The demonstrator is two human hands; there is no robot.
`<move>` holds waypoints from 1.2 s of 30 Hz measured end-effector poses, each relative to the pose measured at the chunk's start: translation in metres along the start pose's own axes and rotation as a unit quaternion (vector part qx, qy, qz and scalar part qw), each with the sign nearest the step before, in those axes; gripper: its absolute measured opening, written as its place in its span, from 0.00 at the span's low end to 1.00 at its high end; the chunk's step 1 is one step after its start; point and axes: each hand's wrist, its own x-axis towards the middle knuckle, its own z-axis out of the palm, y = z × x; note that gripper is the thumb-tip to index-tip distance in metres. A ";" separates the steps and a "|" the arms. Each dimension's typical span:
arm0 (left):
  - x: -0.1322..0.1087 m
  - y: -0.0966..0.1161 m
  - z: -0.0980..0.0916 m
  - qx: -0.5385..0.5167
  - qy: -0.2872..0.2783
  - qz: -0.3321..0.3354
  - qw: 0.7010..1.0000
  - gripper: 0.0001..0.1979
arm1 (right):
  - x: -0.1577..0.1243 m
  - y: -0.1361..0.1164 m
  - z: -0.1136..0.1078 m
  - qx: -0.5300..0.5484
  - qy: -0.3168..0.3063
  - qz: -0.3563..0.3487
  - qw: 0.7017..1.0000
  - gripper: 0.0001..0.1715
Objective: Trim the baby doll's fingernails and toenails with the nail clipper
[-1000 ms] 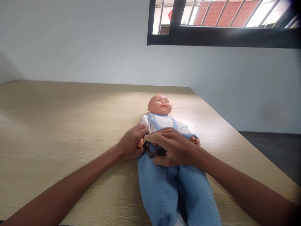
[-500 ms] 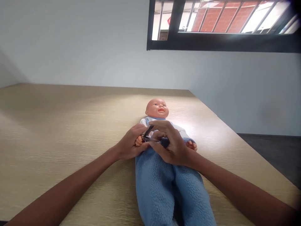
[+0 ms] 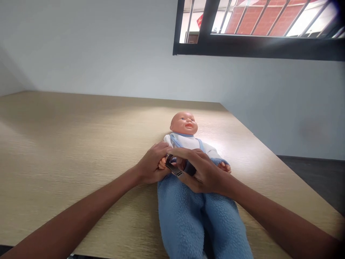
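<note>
and here's the doll (image 3: 185,205), flat on its back on the pale table (image 3: 81,144), head at the centre of the frame, blue legs running off the bottom edge just right of middle. the left hand (image 3: 152,163) is in close, fingers and thumb curled round the doll's small hand (image 3: 162,164), whose little fingers poke out by the thumb. the right hand (image 3: 205,171) is half closed over the doll's belly, pinching what looks like a dark nail clipper (image 3: 174,169) between thumb and forefinger, its tip right up at those little fingers; whether it touches them, i can't tell. so what might go wrong? that grip looks light, so a slip of the thumb could swing the clipper off line, or catch the person's own left fingertips, crowded in so near. if the left hand loosened, the small hand could roll away, and a hard tug might skew the whole doll. look at the pose: left forearm slanting up from the lower left corner, right forearm reaching in from the lower right, wrists low, both hands meeting just below centre, the right one arched with its knuckles up.
</note>
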 end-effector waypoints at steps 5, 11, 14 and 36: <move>0.000 0.002 -0.001 -0.003 -0.001 0.005 1.000 0.09 | 0.003 -0.002 -0.001 -0.018 -0.005 -0.003 1.000 0.25; 0.001 0.002 -0.001 0.011 -0.002 0.007 1.000 0.13 | 0.004 -0.002 -0.001 -0.040 -0.025 -0.020 0.999 0.14; 0.001 0.000 0.000 0.019 -0.004 0.010 1.000 0.13 | 0.003 -0.001 -0.001 -0.056 -0.037 -0.034 0.997 0.14; 0.003 0.002 -0.008 0.081 -0.074 -0.006 0.994 0.09 | 0.007 -0.005 -0.003 -0.086 -0.025 -0.089 0.992 0.20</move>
